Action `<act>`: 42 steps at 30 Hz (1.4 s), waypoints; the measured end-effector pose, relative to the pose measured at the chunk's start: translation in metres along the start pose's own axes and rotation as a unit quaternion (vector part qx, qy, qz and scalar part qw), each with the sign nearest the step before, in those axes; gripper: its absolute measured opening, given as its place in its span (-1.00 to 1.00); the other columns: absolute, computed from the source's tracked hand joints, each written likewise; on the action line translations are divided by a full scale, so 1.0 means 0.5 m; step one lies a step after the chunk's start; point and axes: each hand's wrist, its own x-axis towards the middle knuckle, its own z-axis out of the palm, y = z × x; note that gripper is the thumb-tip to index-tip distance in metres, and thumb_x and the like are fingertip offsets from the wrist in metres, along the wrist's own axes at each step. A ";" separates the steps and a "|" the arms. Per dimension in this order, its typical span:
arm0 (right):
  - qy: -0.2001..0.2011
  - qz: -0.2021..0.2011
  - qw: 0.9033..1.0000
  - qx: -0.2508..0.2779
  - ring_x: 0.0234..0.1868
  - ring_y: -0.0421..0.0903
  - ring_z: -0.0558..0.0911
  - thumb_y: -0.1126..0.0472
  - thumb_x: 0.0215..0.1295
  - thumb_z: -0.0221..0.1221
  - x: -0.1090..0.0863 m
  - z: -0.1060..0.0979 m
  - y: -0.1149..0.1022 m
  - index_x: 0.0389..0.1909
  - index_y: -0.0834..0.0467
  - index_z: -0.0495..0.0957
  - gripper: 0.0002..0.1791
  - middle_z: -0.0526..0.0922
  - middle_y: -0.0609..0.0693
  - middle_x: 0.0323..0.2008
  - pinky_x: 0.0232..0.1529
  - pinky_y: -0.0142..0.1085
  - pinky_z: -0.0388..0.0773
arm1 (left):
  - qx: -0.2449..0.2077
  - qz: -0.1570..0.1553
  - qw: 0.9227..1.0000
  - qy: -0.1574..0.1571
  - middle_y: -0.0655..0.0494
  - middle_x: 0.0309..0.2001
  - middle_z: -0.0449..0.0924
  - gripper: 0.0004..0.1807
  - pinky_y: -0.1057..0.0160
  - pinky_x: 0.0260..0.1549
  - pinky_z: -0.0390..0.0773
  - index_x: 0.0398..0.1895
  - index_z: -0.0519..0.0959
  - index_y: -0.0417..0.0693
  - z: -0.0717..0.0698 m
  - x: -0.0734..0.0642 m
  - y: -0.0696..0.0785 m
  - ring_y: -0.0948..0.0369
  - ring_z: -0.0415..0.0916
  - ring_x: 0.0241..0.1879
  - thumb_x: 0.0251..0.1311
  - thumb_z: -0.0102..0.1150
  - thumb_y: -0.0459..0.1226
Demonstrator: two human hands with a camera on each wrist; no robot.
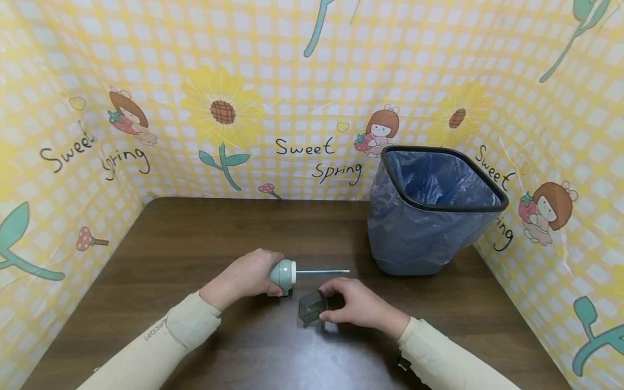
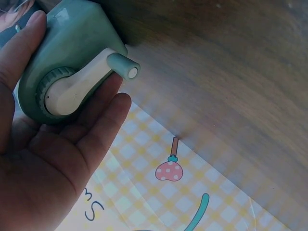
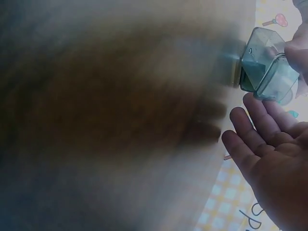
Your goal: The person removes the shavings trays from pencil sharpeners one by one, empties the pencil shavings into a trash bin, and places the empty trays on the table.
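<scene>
My left hand (image 1: 246,275) grips a green hand-crank pencil sharpener (image 1: 281,276) just above the tabletop's middle. On the sharpener's side, a cream crank (image 2: 79,86) with a green knob shows in the left wrist view. A thin blue pencil (image 1: 319,271) sticks out rightward from the sharpener's white front ring. Between thumb and fingers, my right hand (image 1: 358,304) pinches a clear, smoky shavings box (image 1: 312,307), apart from the sharpener and to its lower right. In the right wrist view, the box (image 3: 255,67) is tilted; whether shavings lie inside cannot be made out.
A bin (image 1: 409,268) lined with a bluish plastic bag (image 1: 419,230) and a black rim stands at the table's back right. Checked yellow sheeting (image 1: 302,108) encloses the dark wooden table (image 1: 234,222) at the back and sides.
</scene>
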 end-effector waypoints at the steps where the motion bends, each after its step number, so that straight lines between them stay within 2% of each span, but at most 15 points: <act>1: -0.001 0.003 1.000 -0.003 0.00 -0.12 0.64 -0.08 0.12 0.49 0.001 0.001 0.000 0.03 0.03 0.64 -0.50 0.66 -0.21 -0.09 0.11 -0.19 0.58 | 0.000 -0.001 1.000 0.001 0.18 -0.30 0.63 -0.39 0.16 -0.28 0.62 -0.09 0.63 -0.09 0.000 0.000 0.000 0.25 0.52 -0.35 -0.22 0.72 -0.10; 16: -0.009 0.014 0.999 -0.039 0.02 -0.18 0.62 -0.09 0.10 0.49 -0.002 -0.003 -0.008 0.05 0.05 0.63 -0.46 0.66 -0.16 -0.06 0.12 -0.25 0.56 | -0.003 0.001 1.000 -0.001 0.17 -0.28 0.64 -0.39 0.15 -0.28 0.63 -0.08 0.63 -0.09 -0.003 -0.003 0.002 0.25 0.53 -0.34 -0.21 0.72 -0.09; 21: -0.006 0.010 0.998 -0.057 0.02 -0.22 0.60 -0.10 0.10 0.48 -0.003 -0.003 -0.008 0.05 0.05 0.63 -0.46 0.66 -0.16 -0.05 0.12 -0.26 0.56 | -0.002 0.001 1.000 -0.002 0.17 -0.29 0.64 -0.40 0.15 -0.28 0.63 -0.09 0.63 -0.09 -0.004 -0.002 0.002 0.25 0.53 -0.35 -0.21 0.72 -0.10; 30: 0.010 -0.023 0.991 -0.128 0.05 -0.24 0.58 -0.11 0.09 0.48 -0.003 -0.002 -0.010 0.03 0.08 0.64 -0.46 0.66 -0.16 -0.06 0.13 -0.25 0.55 | -0.001 -0.003 1.000 -0.004 0.17 -0.28 0.65 -0.39 0.15 -0.27 0.63 -0.08 0.63 -0.09 -0.005 0.000 0.003 0.24 0.53 -0.34 -0.22 0.72 -0.09; 42: 0.019 -0.026 0.987 -0.155 0.06 -0.24 0.57 -0.14 0.08 0.47 -0.006 0.002 -0.008 0.00 0.04 0.65 -0.47 0.65 -0.19 -0.07 0.15 -0.25 0.54 | 0.003 0.006 1.000 0.002 0.19 -0.29 0.64 -0.36 0.17 -0.30 0.61 -0.06 0.64 -0.11 -0.002 -0.001 -0.001 0.26 0.52 -0.35 -0.25 0.73 -0.09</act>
